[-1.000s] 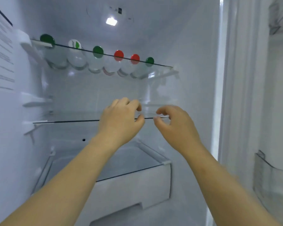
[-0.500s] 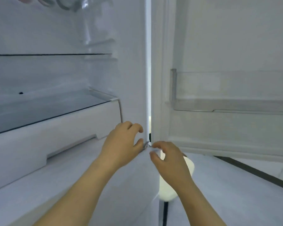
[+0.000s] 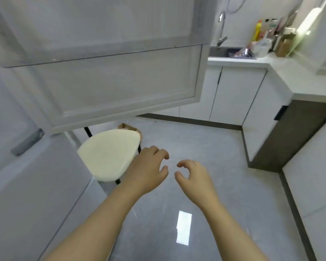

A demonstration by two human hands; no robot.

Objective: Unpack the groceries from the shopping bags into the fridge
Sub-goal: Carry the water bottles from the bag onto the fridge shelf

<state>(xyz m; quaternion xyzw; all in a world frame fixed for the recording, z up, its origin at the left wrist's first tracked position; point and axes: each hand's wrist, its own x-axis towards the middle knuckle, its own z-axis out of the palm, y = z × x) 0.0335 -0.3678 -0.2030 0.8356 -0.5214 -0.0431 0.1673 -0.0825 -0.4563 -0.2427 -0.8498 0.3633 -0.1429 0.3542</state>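
Observation:
My left hand (image 3: 149,168) and my right hand (image 3: 193,177) hang side by side over the grey floor, fingers curled and apart, with nothing in either. The open fridge door (image 3: 105,76) with its clear door shelf fills the upper left. Behind a cream stool (image 3: 109,153), under the door's lower edge, the top of a brown paper bag (image 3: 129,128) peeks out; most of it is hidden. The fridge's lower front (image 3: 26,185) stands at the left.
White base cabinets (image 3: 233,95) run along the back and right. A counter (image 3: 282,65) carries a sink with a tap, bottles and packets. A dark cabinet side (image 3: 290,134) juts out at right. Grey floor tiles (image 3: 196,213) lie ahead.
The view has swung from the fridge shelves down and right to the kitchen floor. Both hands stayed side by side in front of me, with nothing in them.

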